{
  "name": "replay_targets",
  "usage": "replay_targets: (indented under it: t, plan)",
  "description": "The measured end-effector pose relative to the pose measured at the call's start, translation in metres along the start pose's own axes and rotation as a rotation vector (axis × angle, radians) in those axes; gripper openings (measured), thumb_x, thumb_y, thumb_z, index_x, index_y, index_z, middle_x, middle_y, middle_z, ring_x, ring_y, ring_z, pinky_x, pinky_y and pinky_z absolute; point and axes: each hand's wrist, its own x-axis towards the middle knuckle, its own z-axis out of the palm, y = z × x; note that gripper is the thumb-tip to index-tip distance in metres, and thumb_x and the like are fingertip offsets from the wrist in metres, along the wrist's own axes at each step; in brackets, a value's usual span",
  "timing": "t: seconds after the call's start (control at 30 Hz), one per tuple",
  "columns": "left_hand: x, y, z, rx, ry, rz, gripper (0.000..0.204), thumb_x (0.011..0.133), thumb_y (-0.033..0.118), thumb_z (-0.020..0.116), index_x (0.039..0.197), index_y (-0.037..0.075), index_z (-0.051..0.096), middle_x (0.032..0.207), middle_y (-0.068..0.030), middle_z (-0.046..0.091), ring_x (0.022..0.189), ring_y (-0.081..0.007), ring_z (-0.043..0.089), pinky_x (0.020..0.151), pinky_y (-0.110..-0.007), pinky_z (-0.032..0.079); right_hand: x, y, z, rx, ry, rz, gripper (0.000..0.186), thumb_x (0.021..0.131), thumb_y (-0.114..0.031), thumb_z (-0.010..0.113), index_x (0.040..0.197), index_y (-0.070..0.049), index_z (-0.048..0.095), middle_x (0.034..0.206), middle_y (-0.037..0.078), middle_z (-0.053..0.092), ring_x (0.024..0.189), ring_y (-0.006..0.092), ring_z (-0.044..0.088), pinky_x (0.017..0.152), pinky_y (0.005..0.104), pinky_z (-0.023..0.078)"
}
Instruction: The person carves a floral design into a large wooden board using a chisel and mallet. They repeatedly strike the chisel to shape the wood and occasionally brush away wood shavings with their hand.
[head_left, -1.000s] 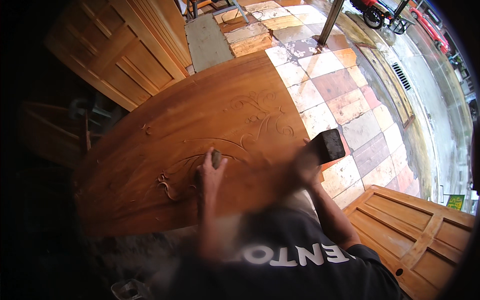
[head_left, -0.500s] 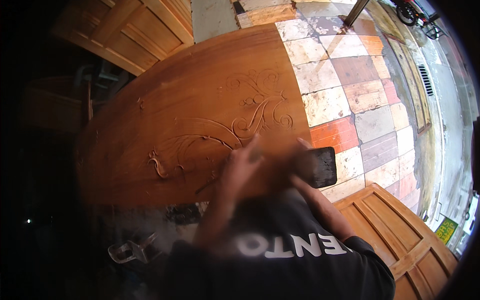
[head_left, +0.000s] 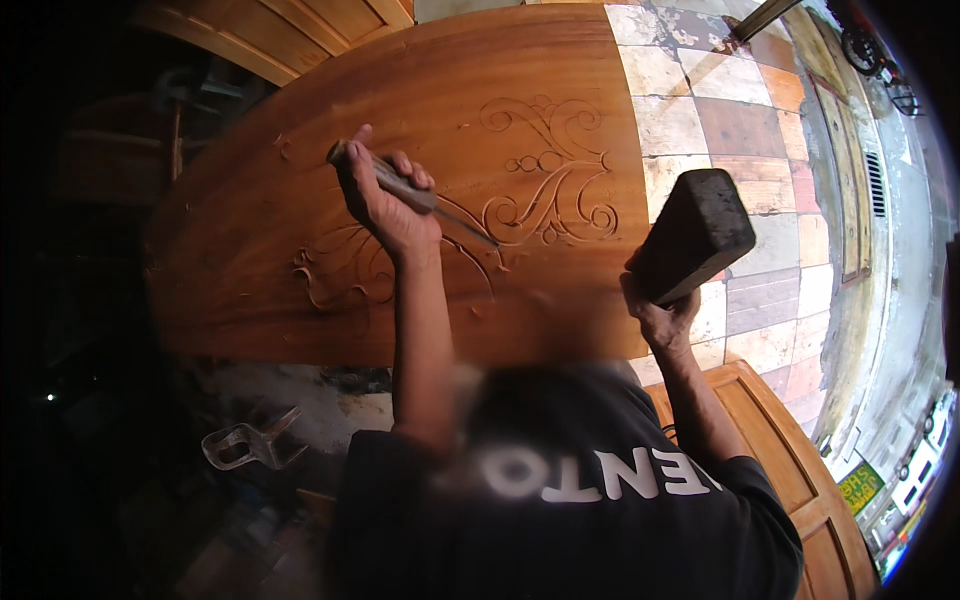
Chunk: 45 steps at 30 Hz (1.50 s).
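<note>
A large brown wooden panel with a curved left end lies before me, its surface carved with scrolls and curling stems. My left hand is closed round the handle of a chisel, thumb pointing up and away. The thin blade slants right and nearer, its tip by the stem lines left of the large scroll; whether it touches the wood I cannot tell. In my right hand is a dark, blocky mallet, held up over the panel's right edge. Its handle is hidden.
Panelled wooden doors stand at the far left and near right. A patchwork tiled floor runs along the right side, with a post at its far end. At near left lies a pale frame-like object in shadow.
My left hand has moved left and farther over the carving, and the chisel now shows. My right hand has gone right and up, lifting the mallet. The view has shifted slightly.
</note>
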Motion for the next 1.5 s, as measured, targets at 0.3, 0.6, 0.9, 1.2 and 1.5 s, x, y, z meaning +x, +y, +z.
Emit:
replay_targets:
  t: [0.3, 0.6, 0.9, 1.2, 1.5]
  plan:
    - [0.031, -0.028, -0.007, -0.098, 0.286, 0.058, 0.047, 0.101, 0.058, 0.058, 0.120, 0.015, 0.052, 0.070, -0.0004, 0.049, 0.054, -0.0111, 0.047, 0.053, -0.027, 0.041, 0.029, -0.026, -0.017, -0.356, 0.040, -0.058, 0.032, 0.079, -0.010, 0.079, 0.107, -0.003, 0.066, 0.093, 0.007, 0.070, 0.082, 0.0192, 0.067, 0.072, 0.0332, 0.053]
    - [0.030, -0.027, -0.005, -0.049, 0.410, 0.147, 0.043, 0.098, 0.058, 0.063, 0.112, 0.019, 0.050, 0.071, 0.0010, 0.047, 0.054, -0.0112, 0.046, 0.053, -0.027, 0.040, 0.093, -0.074, 0.027, -0.036, -0.066, -0.108, 0.046, 0.080, -0.006, 0.085, 0.116, 0.004, 0.059, 0.095, 0.013, 0.068, 0.082, 0.0189, 0.066, 0.070, 0.0313, 0.053]
    - [0.025, -0.019, -0.003, -0.079, 0.431, 0.123, 0.043, 0.098, 0.057, 0.063, 0.110, 0.019, 0.049, 0.068, 0.0009, 0.046, 0.051, -0.0112, 0.045, 0.050, -0.027, 0.038, 0.150, -0.097, 0.064, 0.049, -0.211, -0.364, 0.059, 0.078, -0.012, 0.092, 0.125, 0.003, 0.062, 0.106, 0.017, 0.073, 0.094, 0.0237, 0.073, 0.080, 0.0345, 0.060]
    - [0.023, -0.026, -0.004, -0.063, 0.493, 0.196, 0.038, 0.098, 0.049, 0.068, 0.106, 0.018, 0.049, 0.067, 0.0014, 0.047, 0.050, -0.0090, 0.046, 0.046, -0.024, 0.039, 0.164, -0.106, 0.087, 0.120, -0.262, -0.445, 0.059, 0.079, -0.018, 0.092, 0.125, 0.004, 0.063, 0.104, 0.013, 0.075, 0.092, 0.0220, 0.074, 0.077, 0.0321, 0.061]
    - [0.032, -0.028, 0.015, -0.081, 0.274, 0.247, 0.021, 0.096, 0.006, 0.066, 0.100, 0.012, 0.046, 0.065, 0.0008, 0.047, 0.048, -0.0067, 0.043, 0.041, -0.024, 0.038, 0.209, -0.193, 0.201, 0.097, -0.526, -0.860, 0.083, 0.083, -0.007, 0.079, 0.155, -0.012, 0.039, 0.114, 0.022, 0.069, 0.109, 0.0318, 0.069, 0.098, 0.0415, 0.054]
